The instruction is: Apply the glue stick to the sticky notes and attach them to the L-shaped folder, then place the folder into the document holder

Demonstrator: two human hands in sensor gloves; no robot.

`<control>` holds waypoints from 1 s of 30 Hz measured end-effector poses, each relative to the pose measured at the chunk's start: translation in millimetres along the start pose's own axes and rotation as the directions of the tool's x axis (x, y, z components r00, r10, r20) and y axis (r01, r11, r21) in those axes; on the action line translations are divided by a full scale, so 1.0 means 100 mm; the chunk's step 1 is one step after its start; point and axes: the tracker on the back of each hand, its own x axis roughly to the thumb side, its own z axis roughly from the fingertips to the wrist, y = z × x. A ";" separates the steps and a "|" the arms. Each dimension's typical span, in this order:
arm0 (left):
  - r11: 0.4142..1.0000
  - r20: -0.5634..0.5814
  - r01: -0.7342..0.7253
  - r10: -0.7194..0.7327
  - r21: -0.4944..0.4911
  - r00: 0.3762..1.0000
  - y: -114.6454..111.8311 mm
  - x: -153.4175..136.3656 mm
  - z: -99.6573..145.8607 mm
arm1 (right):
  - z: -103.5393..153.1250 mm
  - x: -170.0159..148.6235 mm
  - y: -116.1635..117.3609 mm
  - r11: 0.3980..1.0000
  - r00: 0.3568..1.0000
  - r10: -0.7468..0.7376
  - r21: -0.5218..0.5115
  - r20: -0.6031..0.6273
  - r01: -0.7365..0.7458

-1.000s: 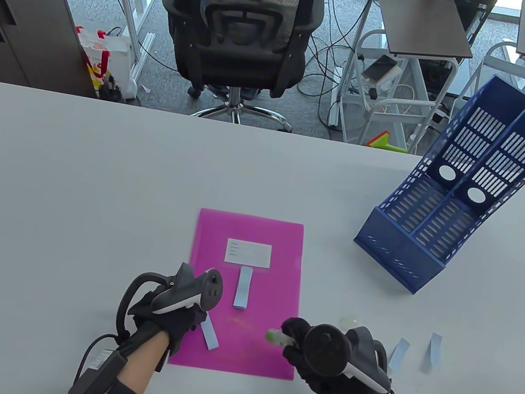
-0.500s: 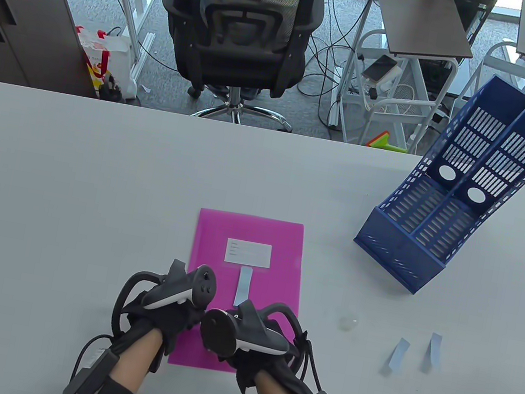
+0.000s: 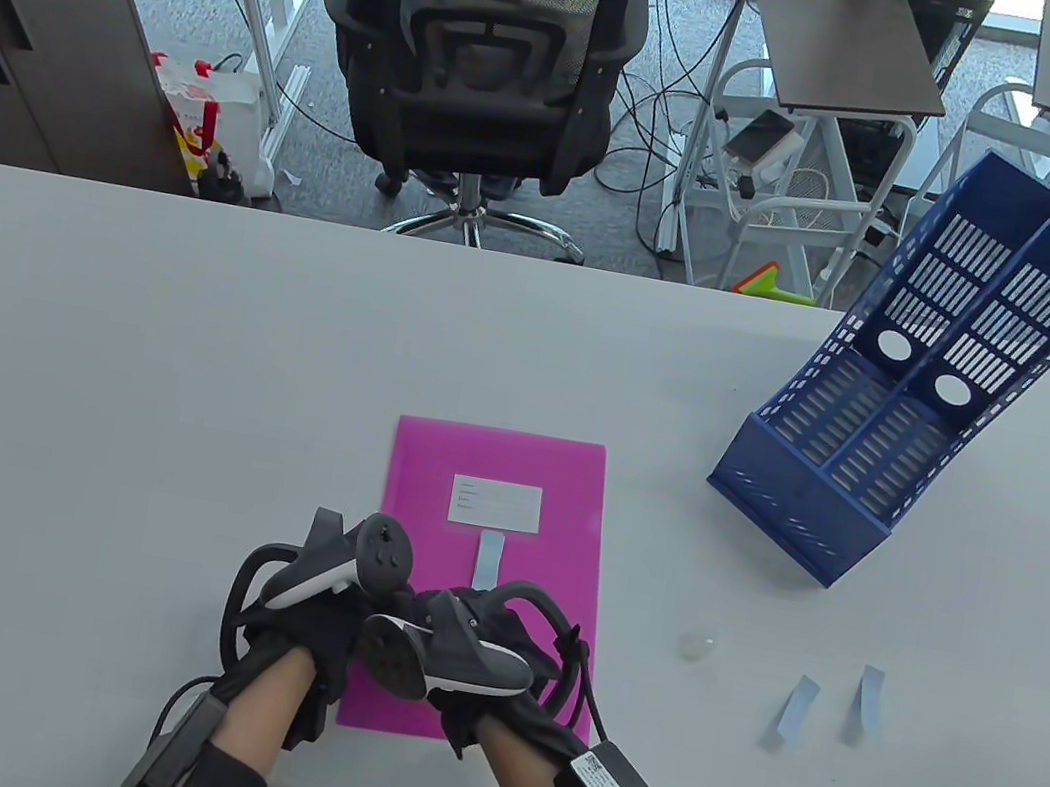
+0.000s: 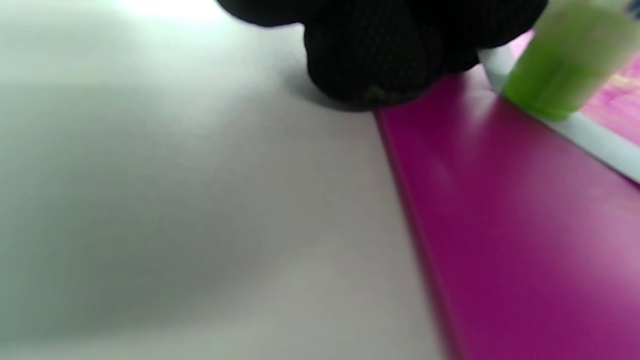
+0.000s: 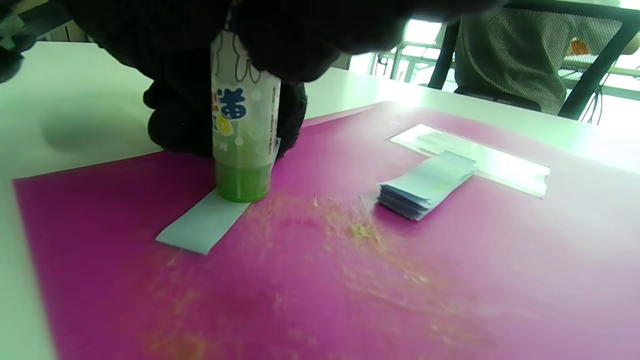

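While my left hand [image 3: 311,625] presses a loose sticky note [image 5: 202,224] flat at the folder's [image 3: 560,481] near-left corner, fingers straight as far as I can tell, my right hand [image 3: 488,661] has swung in from the right, curled round the glue stick [image 5: 244,132], its tip now on the note. Gluing is under way. Rightward, the counter [image 3: 134,365] lies open to the document holder [image 3: 881,446] at its far-right edge.

Magenta folder [image 3: 560,481] carrying a white label [image 3: 495,504] and a pale blue stack of sticky notes [image 5: 427,184]; one pale blue sticky note [image 5: 202,224] lies under the glue stick [image 5: 243,120] — green tip, white tube printed blue and yellow — with yellowish smears beside it; blue slotted document holder [image 3: 896,418]
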 end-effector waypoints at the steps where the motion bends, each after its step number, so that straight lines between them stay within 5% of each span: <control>1: 1.000 0.001 -0.007 0.007 -0.001 1.000 0.00 0.00 0.00 | 0.01 0.00 0.00 1.000 1.000 -0.012 0.007 0.001 0.012; 7: 1.000 -0.001 0.010 -0.010 0.009 1.000 0.00 0.00 -0.01 | 0.22 0.01 -0.01 0.993 0.999 -0.018 0.119 0.049 0.012; 14: 0.999 0.011 -0.046 0.045 0.011 0.999 -0.03 -0.06 -0.01 | -0.05 0.03 -0.01 1.000 1.000 -0.015 0.016 -0.021 0.015; 20: 0.999 0.012 -0.052 0.052 0.004 0.999 -0.02 -0.07 -0.01 | 0.23 0.07 -0.01 0.993 0.998 0.003 0.120 0.064 -0.011; 27: 0.999 0.008 -0.047 0.047 0.008 0.999 -0.02 -0.07 -0.01 | -0.06 0.05 -0.01 1.000 1.000 0.008 0.017 0.002 -0.008; 30: 0.999 0.011 -0.052 0.051 0.007 0.999 -0.02 -0.07 -0.01 | 0.08 0.05 0.00 0.998 0.999 0.007 0.056 0.034 -0.009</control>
